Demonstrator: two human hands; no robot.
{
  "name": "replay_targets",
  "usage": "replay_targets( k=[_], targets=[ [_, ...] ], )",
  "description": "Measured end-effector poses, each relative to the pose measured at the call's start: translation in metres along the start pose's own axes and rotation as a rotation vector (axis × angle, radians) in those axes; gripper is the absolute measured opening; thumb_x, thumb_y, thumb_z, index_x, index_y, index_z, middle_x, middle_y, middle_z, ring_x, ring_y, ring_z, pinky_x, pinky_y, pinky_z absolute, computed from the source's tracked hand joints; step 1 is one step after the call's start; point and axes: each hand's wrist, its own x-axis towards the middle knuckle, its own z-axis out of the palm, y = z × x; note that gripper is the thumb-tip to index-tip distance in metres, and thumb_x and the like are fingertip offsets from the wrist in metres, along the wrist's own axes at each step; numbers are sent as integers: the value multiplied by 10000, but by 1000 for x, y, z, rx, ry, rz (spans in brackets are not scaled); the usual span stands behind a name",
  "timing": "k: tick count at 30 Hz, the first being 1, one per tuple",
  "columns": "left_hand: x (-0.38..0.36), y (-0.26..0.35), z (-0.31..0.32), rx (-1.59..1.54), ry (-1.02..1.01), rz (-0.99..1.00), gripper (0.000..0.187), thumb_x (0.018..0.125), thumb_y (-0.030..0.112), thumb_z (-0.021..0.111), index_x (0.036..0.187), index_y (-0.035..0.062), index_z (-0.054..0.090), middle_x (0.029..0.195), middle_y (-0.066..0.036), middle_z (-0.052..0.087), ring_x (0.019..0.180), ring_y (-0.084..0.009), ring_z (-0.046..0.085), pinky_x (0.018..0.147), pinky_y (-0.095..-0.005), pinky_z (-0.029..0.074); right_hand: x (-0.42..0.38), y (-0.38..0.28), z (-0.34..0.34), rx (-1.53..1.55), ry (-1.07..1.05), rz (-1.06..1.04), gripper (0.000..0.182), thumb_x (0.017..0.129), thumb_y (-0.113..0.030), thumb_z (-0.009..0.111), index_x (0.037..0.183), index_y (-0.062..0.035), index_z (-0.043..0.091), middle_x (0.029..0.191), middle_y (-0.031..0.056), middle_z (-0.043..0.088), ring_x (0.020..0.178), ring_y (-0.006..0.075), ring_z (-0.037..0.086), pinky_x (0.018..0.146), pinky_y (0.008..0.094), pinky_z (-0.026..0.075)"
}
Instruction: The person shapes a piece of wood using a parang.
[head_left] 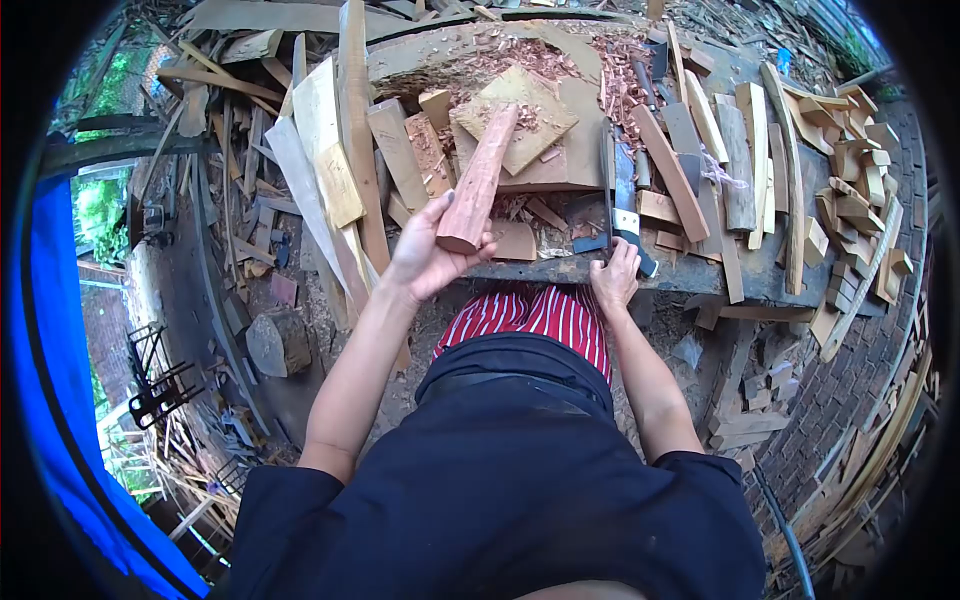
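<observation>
My left hand (437, 250) is wrapped round the thick lower end of a tapered reddish wooden billet (482, 190). The billet's narrow end lies over a square pale wooden block (530, 130) sprinkled with shavings. That block sits on a large wooden chopping stump (580, 160). To the right, my right hand (616, 276) is closed at the bench's front edge, fingers curled by the handle of a long-bladed knife (625, 185). The knife has a pale band and a dark handle, and its blade points away from me.
Reddish shavings (622, 85) cover the back of the bench. Long wood strips (670, 175) lie to the right, beside stacked small wood pieces (860, 200). Planks (325, 150) lean at the left, and a round log (280, 343) is on the ground. A blue tarp (50, 350) hangs far left.
</observation>
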Motion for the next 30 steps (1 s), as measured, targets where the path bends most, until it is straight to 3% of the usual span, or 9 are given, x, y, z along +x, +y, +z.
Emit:
replay_targets(
  k=[3, 6, 9, 11, 13, 18, 19, 25, 30],
  targets=[
    [1, 3, -6, -215, 26, -31, 482, 998, 322, 361, 1298, -54, 384, 1055, -200, 517, 850, -255, 559, 719, -377, 548, 15, 11, -13, 203, -191, 101, 324, 779, -226, 572, 1042, -47, 510, 967, 158, 578, 942, 350, 584, 831, 456, 473],
    [4, 8, -17, -274, -154, -12, 520, 996, 328, 360, 1303, -91, 341, 1061, -255, 513, 847, -264, 575, 672, -306, 562, 32, 29, -9, 661, -278, 223, 377, 882, -278, 514, 1155, -18, 523, 787, 238, 645, 687, 398, 642, 670, 449, 506],
    [-6, 17, 4, -107, -30, 101, 534, 997, 334, 358, 1304, -100, 319, 1000, -233, 533, 771, -261, 595, 619, -307, 575, 24, -16, -62, 419, 5, -65, 406, 916, -257, 496, 1263, -46, 485, 852, 239, 659, 661, 372, 655, 583, 435, 509],
    [-4, 22, 1, -130, -32, 49, 517, 999, 352, 338, 1294, -73, 345, 932, -208, 549, 706, -240, 605, 582, -306, 583, 14, -56, -100, 271, -72, -235, 421, 942, -200, 461, 1345, -82, 428, 876, 218, 668, 669, 343, 663, 552, 440, 511],
    [1, 25, -5, 37, -40, 63, 490, 1001, 362, 317, 1279, -37, 377, 901, -195, 552, 693, -216, 596, 600, -325, 584, 5, -92, -111, 424, 37, -491, 446, 946, -151, 440, 1385, -105, 382, 943, 205, 663, 657, 343, 659, 530, 451, 517],
    [1, 33, -7, 201, 82, 18, 450, 973, 394, 260, 1091, 32, 501, 792, -128, 579, 540, -187, 513, 499, -377, 504, -22, -155, -114, 282, -15, -749, 475, 851, -49, 486, 1319, -80, 414, 750, 133, 571, 521, 306, 618, 450, 437, 506],
    [0, 36, -8, 202, 84, 26, 450, 973, 394, 260, 1091, 32, 501, 792, -128, 579, 540, -187, 513, 499, -377, 504, -30, -163, -122, 207, -77, -775, 475, 848, -16, 455, 1318, -72, 416, 900, 190, 631, 577, 345, 630, 493, 443, 511],
    [-4, 40, -13, 388, 116, -3, 442, 968, 397, 286, 1099, 32, 496, 747, -108, 555, 581, -185, 510, 396, -330, 464, 1, -167, -115, -147, -65, -752, 309, 851, -65, 487, 1158, -38, 475, 599, 113, 601, 513, 285, 639, 421, 398, 511],
    [-3, 42, -2, 277, 108, 13, 443, 974, 370, 246, 1138, 27, 475, 736, -111, 539, 542, -186, 508, 369, -315, 474, 3, -178, -120, -16, -100, -789, 204, 850, -62, 461, 1051, -31, 465, 607, 143, 608, 509, 305, 641, 421, 421, 514]
  ],
)
